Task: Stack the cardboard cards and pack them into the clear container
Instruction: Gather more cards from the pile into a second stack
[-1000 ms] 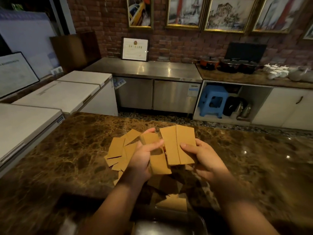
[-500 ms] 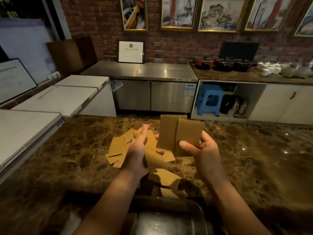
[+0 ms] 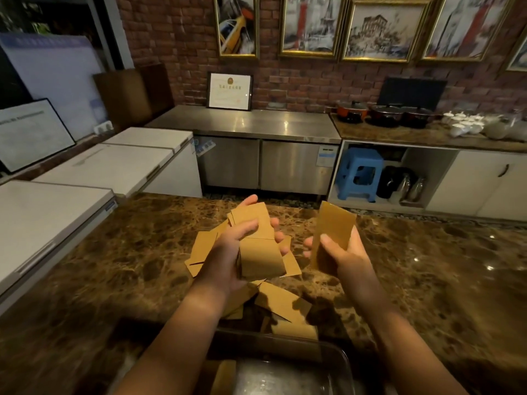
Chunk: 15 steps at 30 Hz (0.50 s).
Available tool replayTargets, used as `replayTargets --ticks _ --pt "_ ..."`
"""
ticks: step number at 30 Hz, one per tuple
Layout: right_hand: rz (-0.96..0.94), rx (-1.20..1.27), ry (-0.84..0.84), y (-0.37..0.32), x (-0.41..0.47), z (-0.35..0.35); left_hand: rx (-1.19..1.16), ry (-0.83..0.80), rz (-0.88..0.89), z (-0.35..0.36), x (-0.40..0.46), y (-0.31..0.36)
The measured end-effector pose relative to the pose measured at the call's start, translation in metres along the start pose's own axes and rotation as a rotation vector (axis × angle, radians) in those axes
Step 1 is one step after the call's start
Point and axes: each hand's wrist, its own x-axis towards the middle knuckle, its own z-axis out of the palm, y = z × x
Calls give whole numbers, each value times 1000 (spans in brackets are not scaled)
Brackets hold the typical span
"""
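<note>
Both hands gripping cards above the loose card pile [image 3: 285,303].
Left hand [image 3: 228,252] fingers curled round several cards [image 3: 256,246]; right hand [image 3: 339,252] pinches a card stack [image 3: 332,235]; clear container [image 3: 336,363] nearest the camera.

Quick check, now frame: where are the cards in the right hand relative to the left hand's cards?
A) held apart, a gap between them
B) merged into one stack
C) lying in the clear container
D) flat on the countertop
A: the right hand holds its upright cards clear of the cards gripped by the left hand, with countertop showing between.
</note>
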Motion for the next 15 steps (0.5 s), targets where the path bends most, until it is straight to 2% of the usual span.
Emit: replayTargets --ticks 3,5,7,10,15 --pt "385 455 -179 -11 3 0 148 72 -66 5 7 0" --pt "446 622 -288 -15 3 1 177 122 -97 6 12 -4" --pt "453 701 -314 -15 4 1 135 143 -83 6 15 -9" --pt "443 696 -287 -14 2 2 68 152 -70 9 16 -15" --pt "276 367 -27 -12 5 2 47 161 -67 14 14 -16"
